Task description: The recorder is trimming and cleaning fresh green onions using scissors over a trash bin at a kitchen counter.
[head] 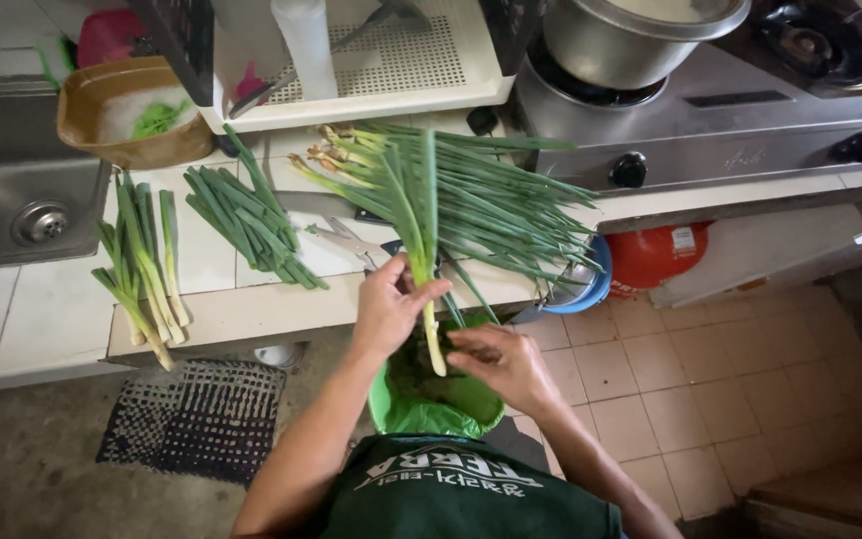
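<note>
My left hand [389, 306] grips a single green onion stalk [425, 230] upright, its leaves pointing away from me and its pale root end hanging down. My right hand [504, 361] is at that root end, fingers pinched on the base, above a green bucket [431, 407] below the counter edge. A large pile of untrimmed green onions [471, 195] lies on the white tiled counter [212, 299] just beyond my hands. Left of it lie a bunch of cut green leaves [251, 220] and a few trimmed stalks [147, 265].
A knife and scissors [346, 235] lie under the pile. A steel sink [12, 190] and a brown bowl [132, 110] are at the left, a white dish rack [381, 60] behind, a gas stove with a pot [650, 40] at the right. A black mat [192, 419] lies on the floor.
</note>
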